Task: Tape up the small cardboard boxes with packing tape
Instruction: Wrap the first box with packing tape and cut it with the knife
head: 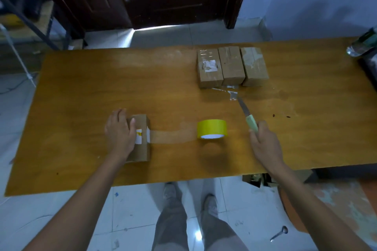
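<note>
Head view: the left hand lies flat on a box at about 8 o'clock on the table, fingers straight and pressing its top, while a clear strip of tape runs from the box's right side to the yellow roll standing at centre. The right hand at 4 o'clock grips a knife by its green handle — blade pointing toward 11 o'clock. Three boxes sit side by side, touching, at 1 o'clock — a bottle lies at the far right edge.
</note>
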